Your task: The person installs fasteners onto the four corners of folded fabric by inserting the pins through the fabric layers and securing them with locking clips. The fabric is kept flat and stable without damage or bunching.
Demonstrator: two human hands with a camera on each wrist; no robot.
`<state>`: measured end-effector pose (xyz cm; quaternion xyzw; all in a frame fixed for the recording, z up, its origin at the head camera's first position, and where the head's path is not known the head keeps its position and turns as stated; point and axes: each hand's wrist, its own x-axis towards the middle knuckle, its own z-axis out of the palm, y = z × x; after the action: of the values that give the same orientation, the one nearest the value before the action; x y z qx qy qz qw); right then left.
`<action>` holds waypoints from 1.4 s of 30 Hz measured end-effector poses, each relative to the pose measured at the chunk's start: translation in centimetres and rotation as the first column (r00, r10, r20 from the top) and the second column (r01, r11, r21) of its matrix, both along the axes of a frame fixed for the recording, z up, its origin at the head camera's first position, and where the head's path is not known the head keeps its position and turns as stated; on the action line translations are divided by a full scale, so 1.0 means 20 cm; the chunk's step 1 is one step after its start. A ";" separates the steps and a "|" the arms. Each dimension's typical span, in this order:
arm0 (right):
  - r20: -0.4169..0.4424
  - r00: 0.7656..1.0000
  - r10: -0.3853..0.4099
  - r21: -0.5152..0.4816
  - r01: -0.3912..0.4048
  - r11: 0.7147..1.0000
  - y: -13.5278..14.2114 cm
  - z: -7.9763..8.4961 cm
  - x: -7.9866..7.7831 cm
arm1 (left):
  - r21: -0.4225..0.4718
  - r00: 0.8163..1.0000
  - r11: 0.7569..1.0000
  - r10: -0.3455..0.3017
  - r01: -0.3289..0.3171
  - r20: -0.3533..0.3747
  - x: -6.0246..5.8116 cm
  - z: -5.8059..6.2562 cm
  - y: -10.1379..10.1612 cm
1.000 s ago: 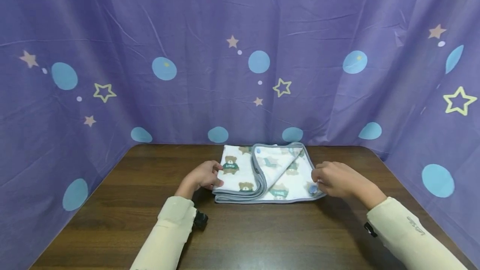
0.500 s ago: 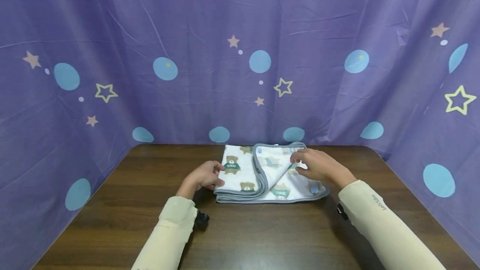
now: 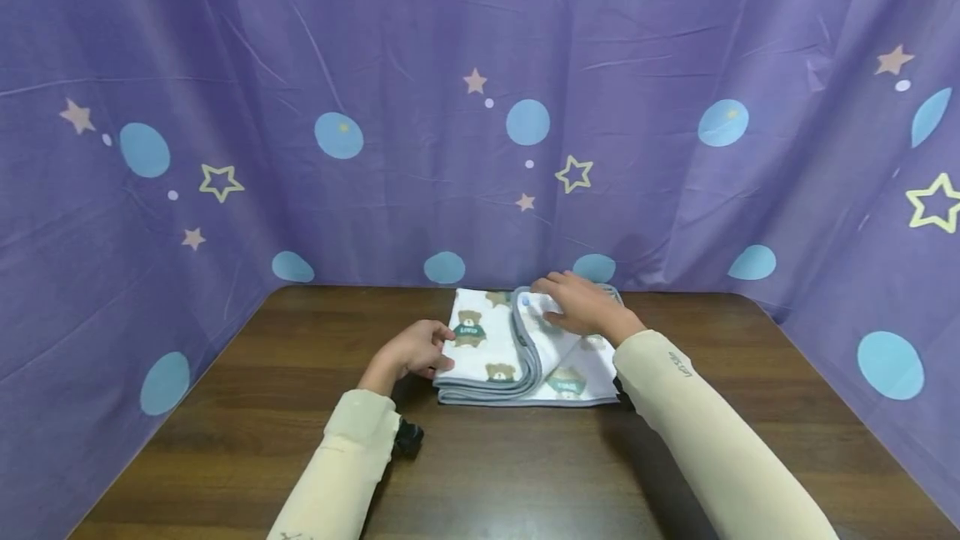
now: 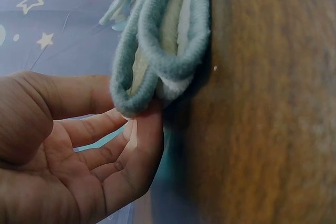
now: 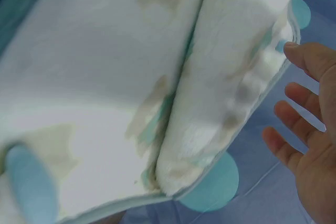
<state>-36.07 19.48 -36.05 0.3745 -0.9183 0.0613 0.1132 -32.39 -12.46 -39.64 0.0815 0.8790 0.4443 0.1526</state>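
A folded white baby blanket (image 3: 486, 355) with teddy bears and a grey-blue border lies toward the back of the table. Its right part is turned back in a diagonal flap. At its left edge my left hand (image 3: 415, 348) pinches the folded layers; in the left wrist view the thumb is above the looped border (image 4: 134, 100) and bent fingers (image 4: 144, 156) are underneath. My right hand (image 3: 579, 304) is over the flap near the far edge. In the right wrist view its fingers are spread and relaxed beside the blanket (image 5: 89, 72), the thumb tip (image 5: 294, 51) right at the border.
The dark wooden table (image 3: 487, 473) extends in front of and to both sides of the blanket. A purple curtain (image 3: 420, 107) with stars and blue ovals hangs behind the table and along both sides. Black wrist cameras sit below the sleeves (image 3: 348, 440).
My right hand has left the blanket's right edge and moved left and away across the flap to near its far corner. The left hand keeps its pinch on the left edge.
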 end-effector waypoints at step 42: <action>0.331 0.922 -0.201 0.251 0.119 0.961 -0.29 -0.05 -0.20 | -0.003 1.000 1.000 0.000 0.000 0.029 -0.01 0.00 -0.02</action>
<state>-39.97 13.68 -37.13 0.2912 -0.9521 0.0130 -0.0922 -32.65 -12.80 -39.71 0.0747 0.8773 0.4443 0.1656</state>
